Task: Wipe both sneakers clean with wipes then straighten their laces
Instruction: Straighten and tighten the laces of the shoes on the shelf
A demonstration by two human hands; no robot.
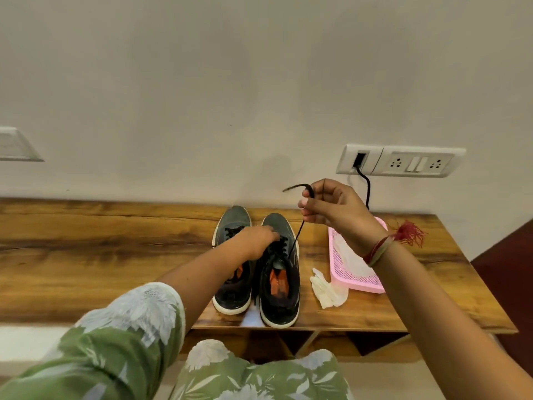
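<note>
Two sneakers on the wooden table (pixel 115 241), side by side, toes to the wall: the outer sneaker (pixel 230 295) and the tray-side sneaker (pixel 284 307), both dark with pale soles, orange insoles showing. Two white wipes: a crumpled wipe (pixel 327 290) on the wood between the shoes and the pink tray (pixel 360 287), and a second wipe (pixel 350 258) lying in that tray. One tray, and one black cable (pixel 367 187) dropping from the socket panel (pixel 403 161) on the wall.

Now the hands. The right hand (pixel 331 209) is up in the air above the table, thumb and fingers pinched round the lace (pixel 296 239). The lace runs taut from the tray-side sneaker's eyelets up to that pinch, its loose end curling out past the fingers. Red thread bands (pixel 377 251) circle that wrist, a tassel sticking out.

The left hand (pixel 256 238) reaches across over the outer sneaker, arm stretched out of a green flowered sleeve (pixel 124 327), back of the hand up, fingers down on the laced front of the tray-side sneaker. Pinching a lace there or only pressing? Can't tell, the fingertips are hidden.
</note>
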